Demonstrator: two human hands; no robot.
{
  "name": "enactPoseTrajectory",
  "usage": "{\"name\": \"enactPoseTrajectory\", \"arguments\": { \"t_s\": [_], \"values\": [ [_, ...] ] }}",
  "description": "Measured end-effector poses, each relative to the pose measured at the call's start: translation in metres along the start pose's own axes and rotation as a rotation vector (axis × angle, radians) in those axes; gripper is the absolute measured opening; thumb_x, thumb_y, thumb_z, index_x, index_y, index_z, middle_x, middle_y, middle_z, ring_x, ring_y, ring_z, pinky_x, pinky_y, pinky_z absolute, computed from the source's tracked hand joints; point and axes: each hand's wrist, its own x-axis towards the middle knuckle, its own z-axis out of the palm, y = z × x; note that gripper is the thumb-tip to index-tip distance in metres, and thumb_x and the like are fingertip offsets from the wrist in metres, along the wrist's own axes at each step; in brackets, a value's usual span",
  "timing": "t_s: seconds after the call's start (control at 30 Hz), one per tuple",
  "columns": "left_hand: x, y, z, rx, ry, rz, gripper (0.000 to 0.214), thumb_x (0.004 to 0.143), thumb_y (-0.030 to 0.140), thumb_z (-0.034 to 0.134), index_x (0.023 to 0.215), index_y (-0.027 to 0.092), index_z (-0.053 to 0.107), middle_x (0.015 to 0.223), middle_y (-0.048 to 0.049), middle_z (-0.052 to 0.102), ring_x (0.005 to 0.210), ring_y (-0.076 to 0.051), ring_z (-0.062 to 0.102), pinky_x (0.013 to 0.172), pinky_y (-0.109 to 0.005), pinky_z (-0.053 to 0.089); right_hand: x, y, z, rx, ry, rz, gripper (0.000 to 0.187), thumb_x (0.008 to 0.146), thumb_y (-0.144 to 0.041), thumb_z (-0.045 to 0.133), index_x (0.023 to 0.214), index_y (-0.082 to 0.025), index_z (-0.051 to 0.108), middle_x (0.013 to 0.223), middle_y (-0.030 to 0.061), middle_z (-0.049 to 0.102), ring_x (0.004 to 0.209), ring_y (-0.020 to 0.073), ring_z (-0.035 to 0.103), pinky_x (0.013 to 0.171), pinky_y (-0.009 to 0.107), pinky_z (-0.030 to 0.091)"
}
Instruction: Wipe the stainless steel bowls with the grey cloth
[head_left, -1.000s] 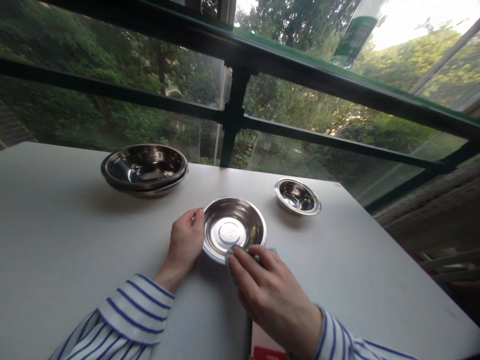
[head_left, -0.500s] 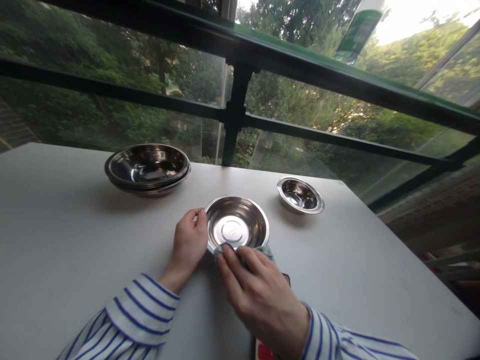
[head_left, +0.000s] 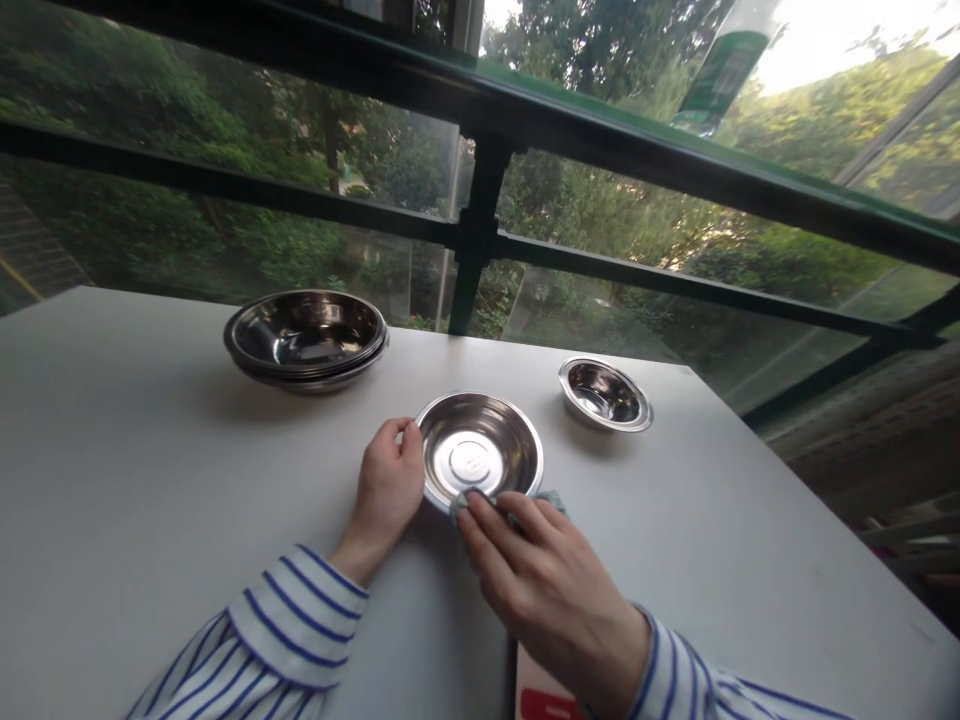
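Head view: a medium steel bowl (head_left: 480, 455) stands upright on the white tabletop (head_left: 150, 480), near its middle and just in front of the person. Its shiny inside faces up, with a round stamped mark on the flat bottom.

The left hand (head_left: 390, 490) is curled against the bowl's left rim. The thumb and bent fingers close on the edge and grip it, and the heel of the hand rests on the tabletop.

The right hand (head_left: 540, 585) lies palm down at the near rim of the bowl. Its fingers (head_left: 487, 515) are stretched out, slightly fanned and not curled. They press a grey-green cloth (head_left: 553, 498) onto the rim. Only a small fold of the cloth shows past the fingertips and at the far side of the hand, and the thumb is hidden. Both wrists come out of white sleeves with blue stripes (head_left: 292, 620).

To the left and farther back, well apart from the hands, is a stack of larger steel bowls (head_left: 307, 338), nested one inside another near the far edge. To the right of the middle bowl, near it but not touching, sits a small steel bowl (head_left: 606, 393), also upright.

At the bottom edge, partly under the right wrist, a white and red flat item (head_left: 541, 700) lies on the tabletop; what it is cannot be told. Beyond the tabletop runs a dark metal railing (head_left: 480, 235) with glass panels, and green trees behind it.
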Motion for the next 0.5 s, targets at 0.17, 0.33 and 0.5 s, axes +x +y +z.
{"name": "enactPoseTrajectory", "arguments": {
  "t_s": [0.17, 0.33, 0.5],
  "values": [
    [0.001, 0.0, 0.002, -0.007, -0.005, -0.001, 0.028, 0.079, 0.038, 0.044, 0.086, 0.016, 0.059, 0.08, -0.0076, 0.066, 0.075, -0.022, 0.061, 0.07, -0.033, 0.045, -0.001, 0.003, 0.0, 0.002, -0.017, 0.045, 0.037, 0.085, -0.012, 0.046, 0.12, -0.005, 0.054, 0.117, 0.0153, 0.059, 0.093, 0.0261, 0.051, 0.069, 0.038, 0.045],
    [0.001, 0.001, 0.0, 0.003, -0.005, 0.004, 0.025, 0.078, 0.036, 0.045, 0.084, 0.016, 0.059, 0.081, -0.0074, 0.067, 0.076, -0.022, 0.061, 0.071, -0.033, 0.045, 0.017, -0.003, 0.003, 0.052, -0.016, 0.03, 0.032, 0.088, -0.015, 0.045, 0.117, -0.005, 0.055, 0.112, 0.0146, 0.061, 0.087, 0.0238, 0.051, 0.065, 0.037, 0.044],
    [0.0, 0.0, 0.002, -0.01, -0.016, -0.006, 0.028, 0.079, 0.039, 0.044, 0.086, 0.016, 0.059, 0.08, -0.0071, 0.067, 0.075, -0.022, 0.061, 0.07, -0.033, 0.046, 0.003, 0.003, 0.0, 0.026, -0.036, 0.044, 0.036, 0.086, -0.014, 0.047, 0.12, -0.005, 0.053, 0.117, 0.0138, 0.059, 0.092, 0.0253, 0.049, 0.066, 0.037, 0.043]
  ]
}}
